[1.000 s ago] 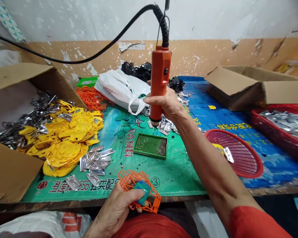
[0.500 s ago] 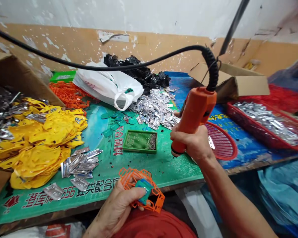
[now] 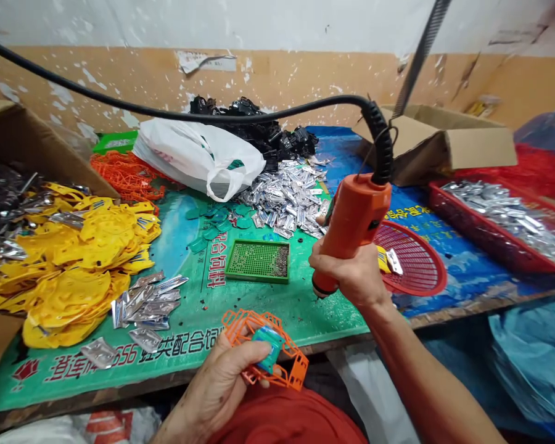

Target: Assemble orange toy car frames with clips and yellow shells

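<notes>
At the left of the frame a heap of yellow plastic plates (image 3: 74,271) is spread out of a cardboard box (image 3: 23,142), with loose foil packets (image 3: 143,302) just beside it on the green mat (image 3: 305,308). At lower centre the left hand (image 3: 222,385) is closed around an orange lattice frame (image 3: 268,348) with a small teal piece (image 3: 266,342) pressed on it under the thumb; the frame looks thin, light and easily bent, so it is best gripped at its rim, as here. Behind it lies a green screw tray (image 3: 258,261). Right of centre the right hand (image 3: 354,277) is wrapped around the lower body of an orange electric screwdriver (image 3: 354,222), tilted, tip probably clear of the mat, though hidden. The tool seems rigid and heavy, hung by its cable (image 3: 166,114). A red basket (image 3: 416,262) lies further right.
</notes>
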Demonstrator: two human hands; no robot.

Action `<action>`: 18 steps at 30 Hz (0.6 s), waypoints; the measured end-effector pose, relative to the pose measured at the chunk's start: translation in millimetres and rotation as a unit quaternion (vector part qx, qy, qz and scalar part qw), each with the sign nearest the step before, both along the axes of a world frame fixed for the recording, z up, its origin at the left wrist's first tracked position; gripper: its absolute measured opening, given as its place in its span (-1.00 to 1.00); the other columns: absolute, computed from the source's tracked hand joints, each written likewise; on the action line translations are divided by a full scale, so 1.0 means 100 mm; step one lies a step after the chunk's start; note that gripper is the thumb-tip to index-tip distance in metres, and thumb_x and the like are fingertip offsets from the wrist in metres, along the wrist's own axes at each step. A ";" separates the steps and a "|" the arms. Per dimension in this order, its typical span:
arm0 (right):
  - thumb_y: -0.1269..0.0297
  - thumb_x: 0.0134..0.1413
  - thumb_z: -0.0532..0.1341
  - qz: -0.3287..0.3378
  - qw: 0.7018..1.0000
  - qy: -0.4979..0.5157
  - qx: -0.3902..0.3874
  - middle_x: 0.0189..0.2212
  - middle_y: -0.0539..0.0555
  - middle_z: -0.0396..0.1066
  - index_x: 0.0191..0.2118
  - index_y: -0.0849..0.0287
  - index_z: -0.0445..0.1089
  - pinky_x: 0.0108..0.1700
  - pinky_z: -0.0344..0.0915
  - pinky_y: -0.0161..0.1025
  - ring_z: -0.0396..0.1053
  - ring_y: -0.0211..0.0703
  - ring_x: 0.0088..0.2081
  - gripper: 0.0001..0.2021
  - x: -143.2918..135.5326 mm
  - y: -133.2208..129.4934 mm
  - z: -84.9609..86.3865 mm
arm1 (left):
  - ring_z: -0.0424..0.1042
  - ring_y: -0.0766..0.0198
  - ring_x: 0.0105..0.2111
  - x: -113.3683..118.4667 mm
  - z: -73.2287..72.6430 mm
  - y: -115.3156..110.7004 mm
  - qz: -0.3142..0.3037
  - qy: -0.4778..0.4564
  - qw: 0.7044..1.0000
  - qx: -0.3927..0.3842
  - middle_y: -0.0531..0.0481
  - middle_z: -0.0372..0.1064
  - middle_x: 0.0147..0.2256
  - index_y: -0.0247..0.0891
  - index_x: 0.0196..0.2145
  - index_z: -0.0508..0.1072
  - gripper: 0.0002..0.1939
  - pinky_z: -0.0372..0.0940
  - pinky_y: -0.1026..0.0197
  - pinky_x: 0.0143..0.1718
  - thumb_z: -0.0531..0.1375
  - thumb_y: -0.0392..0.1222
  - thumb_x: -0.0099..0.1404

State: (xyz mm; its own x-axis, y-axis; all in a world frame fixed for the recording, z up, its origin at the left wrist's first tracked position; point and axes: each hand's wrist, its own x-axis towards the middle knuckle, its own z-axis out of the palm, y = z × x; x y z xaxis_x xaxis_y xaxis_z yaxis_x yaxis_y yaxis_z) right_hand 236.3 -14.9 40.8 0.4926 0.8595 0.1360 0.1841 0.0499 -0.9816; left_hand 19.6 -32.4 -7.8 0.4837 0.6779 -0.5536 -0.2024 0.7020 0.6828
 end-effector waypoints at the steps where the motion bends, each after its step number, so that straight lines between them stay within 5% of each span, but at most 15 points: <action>1: 0.37 -0.35 0.34 0.000 1.000 0.003 -0.001 -0.61 -0.05 0.33 -0.60 0.20 0.36 -0.46 0.23 -0.23 0.25 -0.27 -0.55 -0.87 -0.01 0.00 0.00 | 0.41 0.33 -0.46 0.01 0.00 0.00 0.000 -0.003 1.000 -0.001 0.03 0.44 -0.39 -0.28 -0.27 0.46 -0.70 0.35 0.31 -0.46 0.36 -0.28 -0.02; 10: 0.40 -0.32 0.37 0.006 0.999 0.014 0.040 -0.59 -0.07 0.37 -0.57 0.17 0.40 -0.41 0.28 -0.22 0.28 -0.28 -0.53 -0.87 -0.05 -0.05 0.10 | 0.36 0.35 -0.53 0.06 0.00 0.00 -0.017 0.006 1.000 -0.006 0.04 0.39 -0.42 -0.28 -0.26 0.43 -0.71 0.26 0.36 -0.64 0.32 -0.27 0.01; 18: 0.37 -0.22 0.36 0.101 0.983 0.120 0.095 -0.53 -0.05 0.40 -0.44 0.16 0.42 -0.50 0.28 -0.24 0.33 -0.23 -0.51 -0.86 -0.36 -0.13 0.43 | 0.38 0.34 -0.58 0.09 0.05 -0.02 -0.030 -0.022 0.999 -0.001 0.03 0.42 -0.40 -0.28 -0.27 0.43 -0.72 0.25 0.35 -0.70 0.30 -0.28 0.00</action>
